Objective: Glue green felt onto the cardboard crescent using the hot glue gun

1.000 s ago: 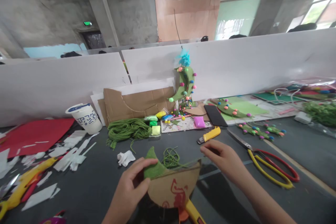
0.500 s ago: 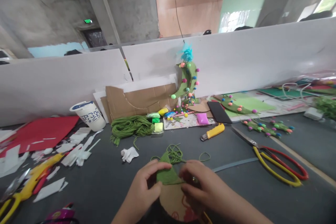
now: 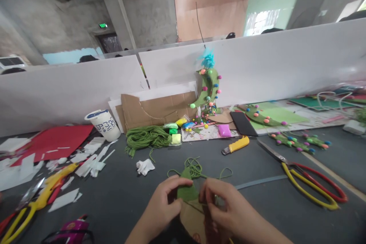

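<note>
My left hand (image 3: 164,202) is closed on the left edge of a brown cardboard piece (image 3: 192,217), thumb in front. The cardboard's pointed upper part has a green covering (image 3: 185,188); printed marks show lower down. My right hand (image 3: 224,202) is at the right edge, fingertips pinched on a thin strand of green yarn that crosses the cardboard just below the green part. Loose green yarn (image 3: 194,167) lies in loops behind the hands. What the right palm covers is hidden.
Right lie large scissors (image 3: 307,181) and a yellow utility knife (image 3: 236,145). Behind are a green yarn skein (image 3: 148,137), a phone (image 3: 243,124) and a decorated green crescent (image 3: 210,84). Left are a white cup (image 3: 104,126), paper scraps (image 3: 64,200) and a yellow glue gun (image 3: 54,183).
My right fingers have shifted at the cardboard's right edge, and the strand now slants down to them. The view has turned slightly left. My left hand keeps its hold.
</note>
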Demonstrator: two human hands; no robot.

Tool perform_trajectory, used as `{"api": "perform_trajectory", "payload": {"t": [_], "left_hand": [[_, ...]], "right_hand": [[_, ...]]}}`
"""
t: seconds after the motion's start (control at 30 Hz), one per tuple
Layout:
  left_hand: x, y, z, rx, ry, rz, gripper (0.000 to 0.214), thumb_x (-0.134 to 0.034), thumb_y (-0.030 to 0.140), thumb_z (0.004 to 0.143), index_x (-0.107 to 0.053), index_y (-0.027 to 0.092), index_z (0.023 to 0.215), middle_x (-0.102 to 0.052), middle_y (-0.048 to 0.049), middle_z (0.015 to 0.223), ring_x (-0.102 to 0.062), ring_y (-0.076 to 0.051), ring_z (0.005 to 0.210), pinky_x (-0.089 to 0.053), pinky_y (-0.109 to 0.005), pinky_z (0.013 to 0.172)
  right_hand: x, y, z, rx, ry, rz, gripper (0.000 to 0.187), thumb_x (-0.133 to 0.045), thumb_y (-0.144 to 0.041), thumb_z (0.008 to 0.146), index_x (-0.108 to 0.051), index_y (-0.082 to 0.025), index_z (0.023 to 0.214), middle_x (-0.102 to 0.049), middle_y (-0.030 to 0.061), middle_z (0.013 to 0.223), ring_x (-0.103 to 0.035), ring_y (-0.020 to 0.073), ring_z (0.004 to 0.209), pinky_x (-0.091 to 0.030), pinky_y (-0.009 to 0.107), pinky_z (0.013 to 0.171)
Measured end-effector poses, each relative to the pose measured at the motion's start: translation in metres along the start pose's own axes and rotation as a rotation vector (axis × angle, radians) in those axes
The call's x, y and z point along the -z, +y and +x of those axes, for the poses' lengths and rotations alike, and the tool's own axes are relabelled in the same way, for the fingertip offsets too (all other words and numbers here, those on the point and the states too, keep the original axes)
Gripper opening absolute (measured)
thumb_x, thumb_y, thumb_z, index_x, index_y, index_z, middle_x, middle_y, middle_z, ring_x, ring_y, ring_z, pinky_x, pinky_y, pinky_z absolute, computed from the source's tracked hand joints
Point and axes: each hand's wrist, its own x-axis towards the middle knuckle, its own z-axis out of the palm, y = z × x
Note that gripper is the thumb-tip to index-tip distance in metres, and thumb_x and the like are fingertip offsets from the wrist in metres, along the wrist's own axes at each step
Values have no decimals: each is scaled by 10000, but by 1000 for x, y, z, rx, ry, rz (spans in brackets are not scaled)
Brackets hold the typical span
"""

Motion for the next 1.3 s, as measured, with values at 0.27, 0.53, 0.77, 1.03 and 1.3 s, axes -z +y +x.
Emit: {"api": "perform_trajectory", "payload": {"t": [0.27, 0.53, 0.77, 1.03, 1.3], "left_hand": [[-1, 2, -1, -26, 0, -31, 511, -473, 58, 574, -735, 228, 977, -690, -38, 954, -601, -244, 961, -449, -330, 855], [5, 8, -3, -17, 27, -6, 474, -492, 79, 619, -737, 237, 993, -681, -54, 1001, -601, -269, 993, -452, -354, 857], [4, 8, -6, -19, 17, 36, 484, -502, 78, 629, -729, 259, 1017, -684, -50, 1070, -584, -264, 1070, -419, -377, 946], [2, 6, -9, -24, -36, 75, 521, -511, 67, 635, -708, 280, 1067, -665, -50, 1143, -524, -275, 1164, -379, -400, 991], [0, 15, -10, -91, -53, -17, 540, -473, 18, 629, -705, 249, 1058, -609, -10, 878, -574, -174, 812, -452, -260, 720]], "right_hand": [[4, -9, -4, -31, 11, -142, 131, -513, -106, 733, -585, -215, 744, -609, -33, 676, -546, 139, 626, -357, 217, 568], [3, -10, -3, -80, 17, -226, 112, -560, -179, 777, -649, -228, 731, -685, -15, 694, -611, 155, 650, -367, 223, 586], [2, -7, -2, -164, 68, -306, 119, -539, -181, 738, -620, -223, 661, -616, -32, 577, -520, 129, 531, -288, 211, 495], [1, 1, 2, -209, 55, -289, 102, -527, -185, 707, -589, -204, 629, -571, -23, 539, -481, 139, 515, -276, 223, 487], [2, 13, 5, -199, 0, -199, 88, -496, -232, 703, -504, -211, 618, -491, -32, 509, -445, 154, 496, -282, 244, 485]]}}
